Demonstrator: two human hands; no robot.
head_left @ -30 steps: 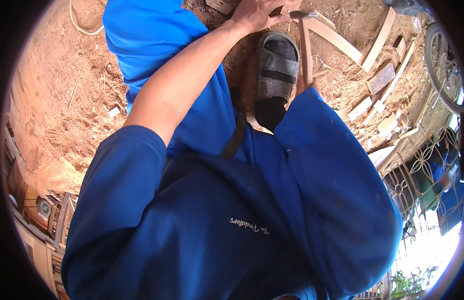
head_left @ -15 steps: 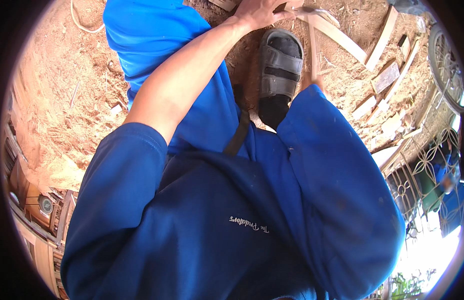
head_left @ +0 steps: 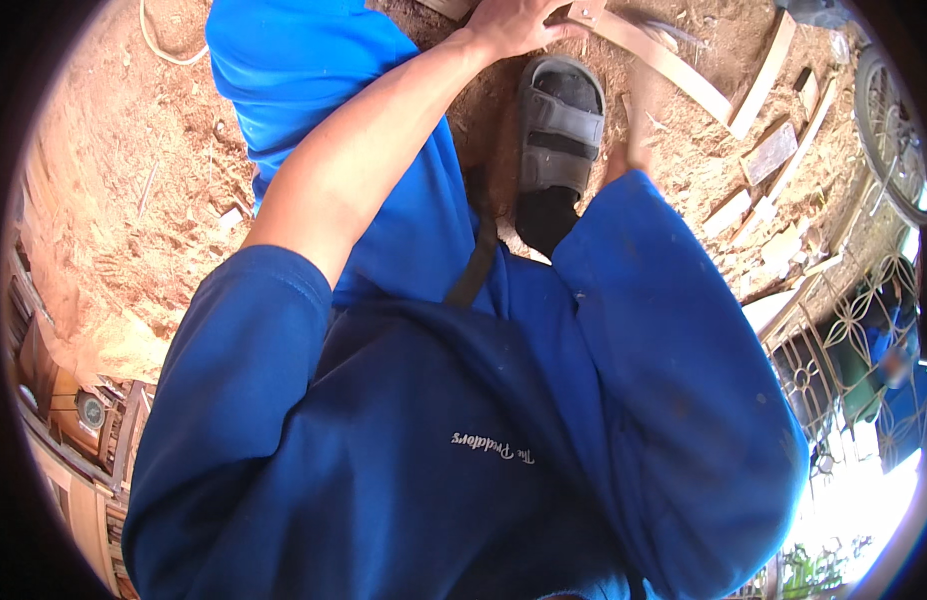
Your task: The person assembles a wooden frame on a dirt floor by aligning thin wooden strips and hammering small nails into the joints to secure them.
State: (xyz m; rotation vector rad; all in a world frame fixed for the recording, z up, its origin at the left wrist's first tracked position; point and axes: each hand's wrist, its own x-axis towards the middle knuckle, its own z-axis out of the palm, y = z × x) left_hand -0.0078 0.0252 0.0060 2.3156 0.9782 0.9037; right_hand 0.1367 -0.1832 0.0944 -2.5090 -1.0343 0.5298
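At the top edge, my left hand [head_left: 514,27] is closed on the end of a flat pale wooden strip [head_left: 654,58], its thumb beside the wood and its other fingers partly cut off by the picture's edge. Small dark dots mark the strip's end. The strip runs right and meets a second strip [head_left: 766,78] at an angle. My right hand [head_left: 632,158] comes out of the blue sleeve and grips a thin wooden handle [head_left: 640,105] smeared by motion. It looks like a hammer; its head is too blurred to make out.
My sandalled foot [head_left: 562,125] stands between both hands on sawdust-covered ground [head_left: 134,190]. Wood offcuts [head_left: 771,152] lie to the right, near a bicycle wheel [head_left: 889,140] and a metal lattice [head_left: 849,330]. Wooden pieces [head_left: 84,520] are stacked at lower left.
The hammer's handle, sharper before and reaching up to the strip's end, is now blurred and has swung away from it. My left hand stays almost still on the strip.
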